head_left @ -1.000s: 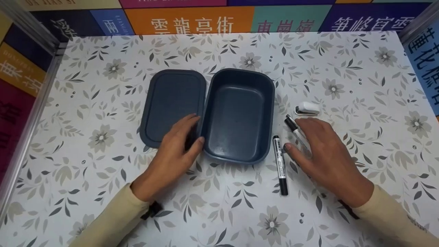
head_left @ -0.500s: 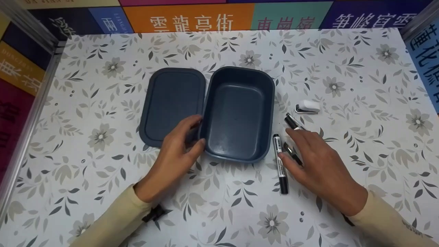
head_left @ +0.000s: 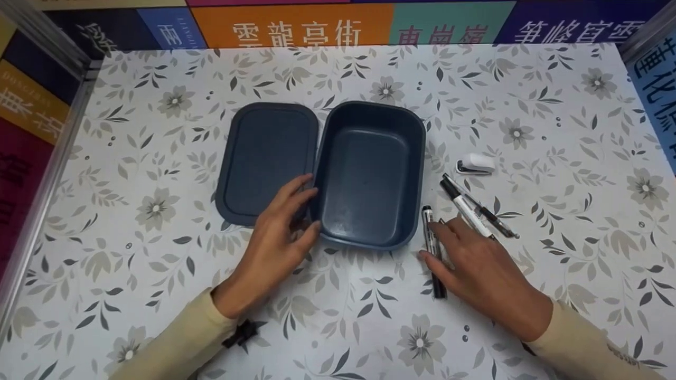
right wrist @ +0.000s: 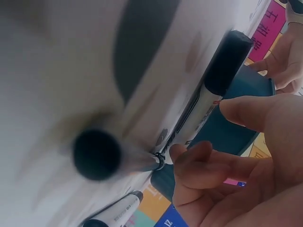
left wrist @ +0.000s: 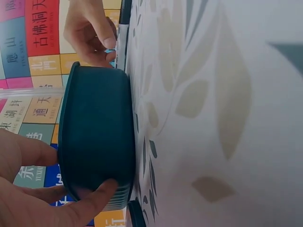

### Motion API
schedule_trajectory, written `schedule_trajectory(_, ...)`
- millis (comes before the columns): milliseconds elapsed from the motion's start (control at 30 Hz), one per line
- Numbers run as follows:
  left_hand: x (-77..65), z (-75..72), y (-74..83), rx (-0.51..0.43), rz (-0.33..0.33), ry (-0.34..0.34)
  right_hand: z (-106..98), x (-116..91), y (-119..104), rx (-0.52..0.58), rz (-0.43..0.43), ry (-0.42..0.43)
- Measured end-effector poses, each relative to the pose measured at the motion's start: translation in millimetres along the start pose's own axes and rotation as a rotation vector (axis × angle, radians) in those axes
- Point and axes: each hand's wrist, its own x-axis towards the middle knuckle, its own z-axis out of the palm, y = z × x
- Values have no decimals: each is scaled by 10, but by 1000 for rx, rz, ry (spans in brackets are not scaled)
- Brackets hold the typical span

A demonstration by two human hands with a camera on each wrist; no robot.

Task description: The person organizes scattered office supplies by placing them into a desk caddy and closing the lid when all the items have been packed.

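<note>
A dark blue box [head_left: 364, 184] without its cover stands mid-table; its matching lid [head_left: 269, 153] lies flat on the left. My left hand [head_left: 277, 235] rests against the box's left side. In the left wrist view one finger reaches the rim and another lies along the outer wall of the box [left wrist: 97, 123]. My right hand [head_left: 483, 272] is over a white-and-black marker [head_left: 438, 282], thumb left of it and index finger across it. In the right wrist view thumb and fingertips sit apart along the marker [right wrist: 194, 118], which lies on the table.
Right of the box lie another white marker [head_left: 470, 214] and a slim clear-and-black pen [head_left: 494, 217]. A small white stapler [head_left: 476, 164] sits above them. A blurred pen [right wrist: 97, 153] is close to the right wrist camera. Coloured panels with lettering [head_left: 296, 26] border the flowered table.
My right hand has moved left and toward the front, off the white marker and pen, and over the nearer marker. My left hand stays at the box.
</note>
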Motion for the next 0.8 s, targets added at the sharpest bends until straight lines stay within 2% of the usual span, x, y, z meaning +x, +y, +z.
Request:
schedule_trajectory(367, -13, 13, -17, 20, 28, 16, 17, 36, -2, 5, 12, -4)
schedule_trajectory(800, -33, 20, -31, 1, 42, 38, 34, 131, -4, 61, 122, -26)
